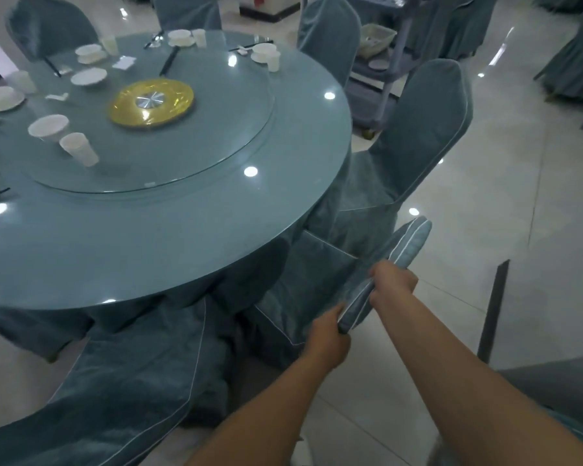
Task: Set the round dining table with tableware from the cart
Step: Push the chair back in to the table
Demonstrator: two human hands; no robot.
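The round dining table [216,237] has a blue-grey glass top and a glass turntable [189,139] with a gold centre disc [152,102]. White bowls, plates and cups, among them a cup [80,149] and a bowl [48,126], with dark chopsticks, stand along the far and left rim. Both my hands grip the top edge of a blue covered chair back [398,260] beside the table's near right edge. My left hand [327,338] holds its near end and my right hand [392,280] holds it further along. The grey cart [384,72] stands beyond the table at upper right.
Blue covered chairs ring the table: one [421,136] at right, one [330,38] at the far right, another [132,381] at near left. The cart shelf carries a pale basket [376,40] and a plate [377,64]. Glossy tiled floor [519,230] spreads to the right.
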